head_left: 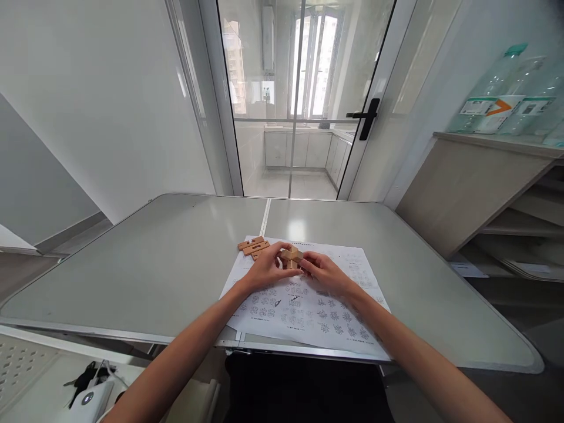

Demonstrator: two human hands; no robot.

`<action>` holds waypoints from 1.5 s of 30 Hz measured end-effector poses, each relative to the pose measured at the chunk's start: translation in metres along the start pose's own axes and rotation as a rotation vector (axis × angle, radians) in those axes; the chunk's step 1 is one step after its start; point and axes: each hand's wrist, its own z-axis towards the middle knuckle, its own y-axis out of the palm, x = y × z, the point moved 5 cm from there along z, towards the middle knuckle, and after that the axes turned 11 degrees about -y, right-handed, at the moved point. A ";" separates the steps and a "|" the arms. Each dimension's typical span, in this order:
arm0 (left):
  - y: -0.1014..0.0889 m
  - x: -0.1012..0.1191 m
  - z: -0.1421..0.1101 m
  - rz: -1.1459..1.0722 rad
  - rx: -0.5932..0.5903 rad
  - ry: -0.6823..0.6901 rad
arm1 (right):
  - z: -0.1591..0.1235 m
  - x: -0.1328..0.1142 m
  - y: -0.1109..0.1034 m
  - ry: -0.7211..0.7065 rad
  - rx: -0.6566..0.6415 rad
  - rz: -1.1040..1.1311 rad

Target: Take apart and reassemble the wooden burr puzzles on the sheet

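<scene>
Between my two hands, just above a printed paper sheet point(304, 323), is a small wooden interlocking puzzle point(292, 256) made of crossed light-brown pieces. My left hand point(268, 267) grips its left side, thumb below and fingers curled behind. From the right, the fingertips of my right hand point(324, 271) pinch the puzzle. Several notched wooden pieces point(254, 247) lie at the sheet's upper left corner, beside my left hand. Rows of small line drawings cover the sheet. My fingers hide part of the puzzle.
The sheet rests on a grey folding table point(145, 276) with a metal edge. Beyond it stands a glass door with a black handle point(365, 118). Plastic bottles point(497, 100) stand on a cabinet at right. A white device point(90, 404) and keys lie lower left.
</scene>
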 end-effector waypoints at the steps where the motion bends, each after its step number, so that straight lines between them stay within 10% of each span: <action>1: 0.000 0.000 0.000 -0.001 0.002 0.004 | 0.000 0.000 0.000 0.000 0.004 0.016; 19: 0.006 0.012 -0.006 -0.001 -0.033 0.245 | -0.008 0.010 0.006 0.216 -0.176 0.580; 45: 0.004 0.009 -0.005 0.049 0.022 0.206 | -0.003 -0.003 0.007 0.002 -0.132 0.243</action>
